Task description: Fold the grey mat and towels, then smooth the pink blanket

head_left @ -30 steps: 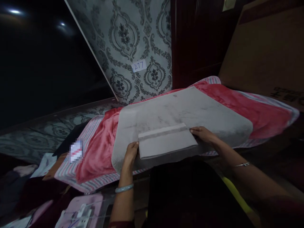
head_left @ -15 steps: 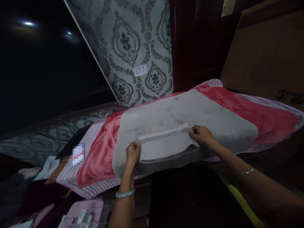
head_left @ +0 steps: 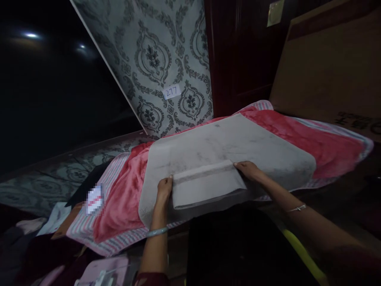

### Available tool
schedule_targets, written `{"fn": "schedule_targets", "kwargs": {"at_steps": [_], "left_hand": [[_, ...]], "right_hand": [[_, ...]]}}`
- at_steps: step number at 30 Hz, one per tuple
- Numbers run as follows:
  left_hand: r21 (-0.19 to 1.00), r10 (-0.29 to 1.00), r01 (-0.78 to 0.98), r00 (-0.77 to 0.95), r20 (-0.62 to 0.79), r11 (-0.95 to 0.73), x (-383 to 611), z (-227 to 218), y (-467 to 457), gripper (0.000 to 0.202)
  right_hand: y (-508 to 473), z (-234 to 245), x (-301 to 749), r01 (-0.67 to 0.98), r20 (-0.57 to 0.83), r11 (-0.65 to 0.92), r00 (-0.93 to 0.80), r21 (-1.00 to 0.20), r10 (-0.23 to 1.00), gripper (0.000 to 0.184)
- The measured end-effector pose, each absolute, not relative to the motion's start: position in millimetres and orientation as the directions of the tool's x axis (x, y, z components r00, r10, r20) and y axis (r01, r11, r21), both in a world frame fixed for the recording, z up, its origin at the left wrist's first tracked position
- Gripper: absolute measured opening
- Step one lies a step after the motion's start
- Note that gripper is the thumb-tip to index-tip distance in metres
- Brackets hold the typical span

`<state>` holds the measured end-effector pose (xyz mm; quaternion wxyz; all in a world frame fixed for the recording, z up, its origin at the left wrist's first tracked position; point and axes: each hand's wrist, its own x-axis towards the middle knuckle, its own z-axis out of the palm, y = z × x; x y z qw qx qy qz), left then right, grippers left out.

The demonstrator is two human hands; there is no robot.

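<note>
A small folded grey cloth (head_left: 208, 186) lies on a large grey pad (head_left: 238, 147), which is spread over a pink blanket (head_left: 312, 135). My left hand (head_left: 163, 190) rests at the cloth's left edge with fingers bent against it. At the cloth's right edge my right hand (head_left: 248, 170) lies with fingers pressed flat on the far corner. Both hands touch the cloth. A bangle sits on each wrist.
Patterned wallpaper with a label reading 277 (head_left: 172, 91) stands behind the pad. A brown cardboard box (head_left: 327, 67) stands at the right. A dark wooden door (head_left: 238, 51) is at the back. A pink and white object (head_left: 101, 272) lies at the lower left.
Both hands have shifted slightly along the folded cloth's far edge, and its lifted near edge has settled flatter. The view has moved a little.
</note>
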<state>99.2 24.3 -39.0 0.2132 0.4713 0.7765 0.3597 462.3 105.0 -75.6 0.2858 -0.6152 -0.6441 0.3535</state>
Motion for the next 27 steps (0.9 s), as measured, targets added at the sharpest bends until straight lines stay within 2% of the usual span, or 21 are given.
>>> {"fn": "schedule_targets", "kwargs": {"at_steps": [4,7,10,12,18,22,24,27], "left_hand": [[0.654,0.854,0.680,-0.511,0.098,0.332,117.4,-37.5,39.4,0.027],[0.598,0.833,0.711,-0.538,0.127,0.369,128.4,-43.2,38.5,0.020],[0.564,0.826,0.729,-0.546,0.137,0.388,131.9,-46.7,34.4,0.020],[0.556,0.837,0.740,-0.530,0.136,0.378,129.5,-45.6,32.8,0.020],[0.602,0.887,0.742,-0.447,0.116,0.295,115.0,-41.4,22.2,0.029],[0.697,0.900,0.672,-0.427,0.089,0.250,107.2,-45.1,8.0,0.033],[0.814,0.920,0.541,-0.391,0.018,0.214,101.9,-46.8,1.5,0.037],[0.947,0.953,0.252,-0.277,-0.125,0.197,94.7,-48.6,-5.5,0.048]], "right_hand": [[106.1,-70.2,446.7,0.767,0.024,0.077,-0.081,-0.637,0.996,0.031],[98.4,-74.9,436.6,0.822,0.051,0.046,-0.021,-0.568,0.998,0.026],[91.4,-78.5,432.2,0.884,0.050,-0.007,0.034,-0.468,0.998,0.030],[90.6,-76.9,434.7,0.889,0.035,0.001,0.017,-0.458,0.999,0.031],[89.7,-73.3,460.1,0.742,-0.007,0.086,-0.121,-0.665,0.993,0.034],[79.0,-84.8,471.3,0.499,-0.035,0.056,-0.171,-0.865,0.985,0.036],[74.0,-91.5,474.5,0.332,-0.072,-0.002,-0.199,-0.943,0.977,0.041],[68.1,-97.9,476.6,0.170,-0.120,-0.080,-0.240,-0.982,0.963,0.045]]}}
